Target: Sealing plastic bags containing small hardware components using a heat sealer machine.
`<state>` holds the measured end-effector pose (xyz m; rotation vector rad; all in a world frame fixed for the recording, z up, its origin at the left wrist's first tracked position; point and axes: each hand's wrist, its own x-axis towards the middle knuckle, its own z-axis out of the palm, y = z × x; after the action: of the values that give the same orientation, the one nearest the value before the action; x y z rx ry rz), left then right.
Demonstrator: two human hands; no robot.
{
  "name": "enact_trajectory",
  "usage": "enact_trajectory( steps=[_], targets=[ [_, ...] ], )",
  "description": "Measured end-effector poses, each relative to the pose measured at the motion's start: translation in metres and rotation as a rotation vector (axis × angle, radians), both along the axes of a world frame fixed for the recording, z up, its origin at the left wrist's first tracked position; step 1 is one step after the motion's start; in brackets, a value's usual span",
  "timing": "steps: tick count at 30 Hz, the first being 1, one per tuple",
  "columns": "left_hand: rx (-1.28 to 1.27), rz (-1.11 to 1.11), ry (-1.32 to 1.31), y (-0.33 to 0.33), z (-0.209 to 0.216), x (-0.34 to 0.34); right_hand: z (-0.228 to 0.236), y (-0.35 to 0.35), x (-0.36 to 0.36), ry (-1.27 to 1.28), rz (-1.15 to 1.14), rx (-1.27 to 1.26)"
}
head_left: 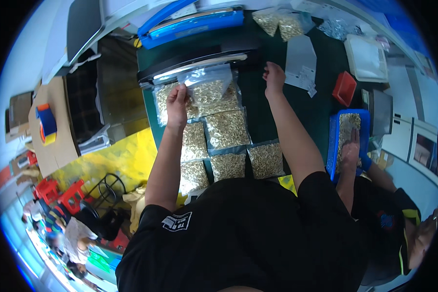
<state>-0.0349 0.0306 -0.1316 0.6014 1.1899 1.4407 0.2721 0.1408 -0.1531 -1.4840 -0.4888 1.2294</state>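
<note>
Lower centre of frame: wearer's black T-shirt (238, 228), close up to the near edge of a dark green table (263, 117). Just past it, left of centre, filled bags (227, 166) of pale chopped bits, lying flat in rows. Lower right: a co-worker's hand (350, 151), bare, down among similar bits in a long blue basket (333, 141).

Upper centre-left: left hand (176, 104), thumb and fingers pinching the left edge of a clear bag (210, 92). Bag part filled with the same bits; lies over the farther filled ones, its slack upper end at a long black sealer (199, 54). Upper centre: right hand (276, 78) above bare green, well apart from the bag, fingers curled in; whether it pinches anything small, I can't make out. Just right of it, white paper (301, 58). Right of that, a red tray (344, 89), then a white tub (366, 58).

Top of frame, behind the sealer: a blue machine (194, 31). Left side: tape rolls (47, 124) on cardboard (56, 153). Far lower left: red stools (73, 194), and people (75, 238), blurred.
</note>
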Motion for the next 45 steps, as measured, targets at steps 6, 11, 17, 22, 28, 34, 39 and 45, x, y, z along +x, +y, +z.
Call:
enact_trajectory(
  steps=[6, 11, 17, 22, 28, 34, 39, 45],
  targets=[
    [0.001, -0.024, -0.011, 0.004, 0.005, 0.001, -0.007, 0.021, 0.008, 0.011, 0.136, -0.117],
    [-0.042, -0.010, -0.019, 0.004, 0.002, -0.001, -0.008, 0.022, 0.006, 0.149, 0.113, -0.147],
    [-0.030, -0.022, -0.027, 0.005, 0.000, -0.003, -0.014, 0.026, 0.009, 0.092, 0.172, -0.149],
    [-0.038, 0.007, -0.021, 0.003, 0.005, -0.001, -0.009, 0.022, 0.002, 0.101, 0.143, -0.140],
    [-0.035, 0.009, 0.000, 0.005, 0.007, 0.000, -0.036, -0.020, -0.011, -0.206, -0.157, 0.105],
    [-0.064, 0.022, -0.002, 0.007, 0.005, 0.002, 0.021, -0.056, -0.063, 0.084, 0.486, 0.153],
    [-0.064, 0.015, 0.031, 0.010, 0.007, 0.002, 0.018, -0.050, -0.080, 0.100, 0.576, 0.176],
    [-0.075, 0.105, 0.122, 0.035, 0.007, 0.003, 0.007, -0.039, -0.106, 0.212, 0.401, 0.230]
  ],
)
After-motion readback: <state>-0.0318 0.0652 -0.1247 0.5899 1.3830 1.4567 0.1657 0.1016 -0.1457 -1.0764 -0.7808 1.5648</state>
